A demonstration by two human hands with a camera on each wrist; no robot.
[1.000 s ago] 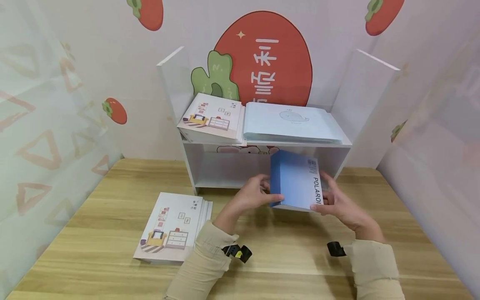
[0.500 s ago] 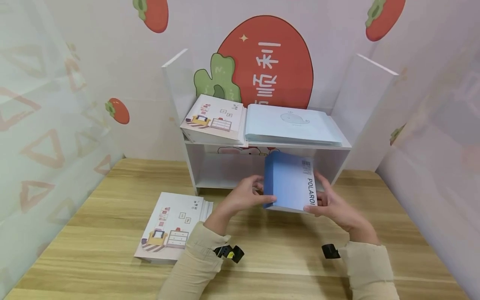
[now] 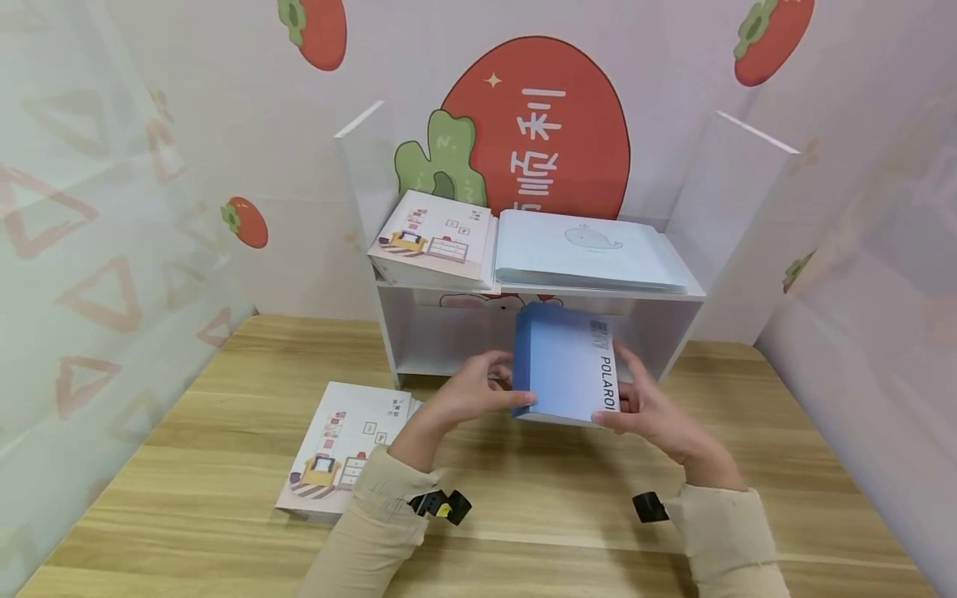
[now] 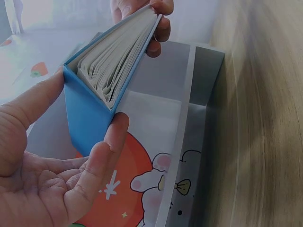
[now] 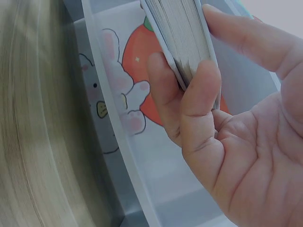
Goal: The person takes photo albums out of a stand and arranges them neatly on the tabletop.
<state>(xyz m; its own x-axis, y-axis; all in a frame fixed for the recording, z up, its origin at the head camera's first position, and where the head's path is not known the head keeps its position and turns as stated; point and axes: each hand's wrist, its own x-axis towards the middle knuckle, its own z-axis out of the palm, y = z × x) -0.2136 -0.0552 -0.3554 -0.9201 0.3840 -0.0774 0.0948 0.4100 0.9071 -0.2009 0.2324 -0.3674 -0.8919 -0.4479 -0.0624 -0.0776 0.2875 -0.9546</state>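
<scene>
In the head view, a blue photo album (image 3: 564,365) lettered POLAROI is held tilted in front of the white shelf's (image 3: 691,316) lower compartment. My left hand (image 3: 474,390) grips its darker blue spine side, thumb on the front cover. On the lettered side my right hand (image 3: 658,419) holds the opposite edge, thumb at the near corner. The left wrist view shows the blue spine (image 4: 90,113) between thumb and fingers, with cream pages fanned slightly. In the right wrist view, thumb and curled fingers clasp the covers round the page block (image 5: 182,33).
White albums (image 3: 441,232) with a furniture drawing and a pale blue whale album (image 3: 591,245) lie on the upper shelf. Another white stack (image 3: 336,432) lies on the wooden table (image 3: 523,515), partly behind my left sleeve. Tall side panels (image 3: 366,158) flank the shelf.
Both hands have carried the blue album a little to the left in the head view, keeping their grip. The view itself has shifted slightly. Albums on the shelf and table stay put.
</scene>
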